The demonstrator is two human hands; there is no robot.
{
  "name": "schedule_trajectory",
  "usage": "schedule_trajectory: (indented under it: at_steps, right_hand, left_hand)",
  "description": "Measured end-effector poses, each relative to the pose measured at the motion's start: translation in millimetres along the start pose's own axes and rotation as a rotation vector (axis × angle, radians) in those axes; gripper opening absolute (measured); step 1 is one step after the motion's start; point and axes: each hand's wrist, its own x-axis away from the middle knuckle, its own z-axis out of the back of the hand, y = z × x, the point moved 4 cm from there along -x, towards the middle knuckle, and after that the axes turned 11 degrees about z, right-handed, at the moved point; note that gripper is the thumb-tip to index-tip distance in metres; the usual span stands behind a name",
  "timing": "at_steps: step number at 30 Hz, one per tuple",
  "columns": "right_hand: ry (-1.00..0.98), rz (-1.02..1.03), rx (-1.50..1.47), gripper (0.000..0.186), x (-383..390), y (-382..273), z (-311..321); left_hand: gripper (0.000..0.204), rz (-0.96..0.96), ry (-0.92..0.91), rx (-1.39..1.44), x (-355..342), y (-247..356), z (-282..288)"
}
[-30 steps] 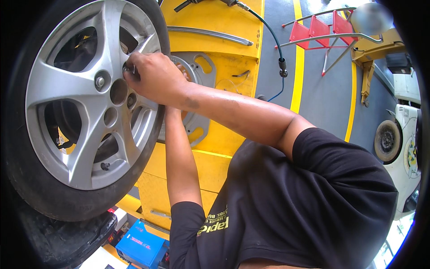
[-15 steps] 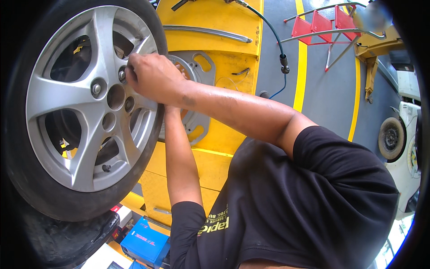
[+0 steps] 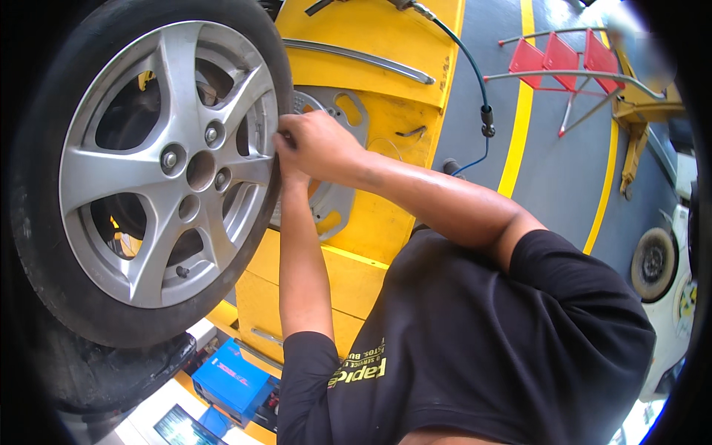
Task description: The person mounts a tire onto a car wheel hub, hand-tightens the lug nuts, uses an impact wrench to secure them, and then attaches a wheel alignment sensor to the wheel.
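Observation:
A silver alloy wheel [image 3: 159, 119] with a black tyre [image 3: 55, 297] stands at the left. Silver lug nuts sit in the upper holes around its centre bore, one of them a bright lug nut [image 3: 170, 159]; the lowest hole looks bare. My right hand [image 3: 315, 144] is just off the tyre's right edge, its fingers curled together. Something dark shows between thumb and forefinger, too small to make out. Under it is my left hand [image 3: 291, 170], at the end of an upright forearm; the right hand hides its fingers.
Behind my hands stands a yellow cabinet [image 3: 415, 111] with a slotted grey metal plate [image 3: 348, 196] against it. A dark air hose [image 3: 475, 63] hangs beside it. A red-stepped ladder [image 3: 560, 59] is at the upper right. Below the wheel lies a blue box [image 3: 233, 378] near a screen [image 3: 182, 426].
My right hand has left the lug nuts and moved right, past the tyre's edge, to my left hand. The nuts it covered now show. The whole view has shifted slightly.

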Motion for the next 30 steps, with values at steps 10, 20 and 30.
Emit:
schedule_trajectory:
  at_steps: [10,20,30]
  right_hand:
    - [-0.283,0.067,-0.084,0.021,14,23,57]
    - [-0.547,0.395,-0.152,0.030,22,-19,41]
    - [-0.675,0.431,-0.296,0.031,26,-84,7]
  left_hand:
    - [0.030,-0.461,0.497,-1.347,38,2,-100]
    - [0.047,-0.311,0.402,0.131,126,-31,-163]
    - [0.062,-0.307,0.280,-0.136,248,14,-189]
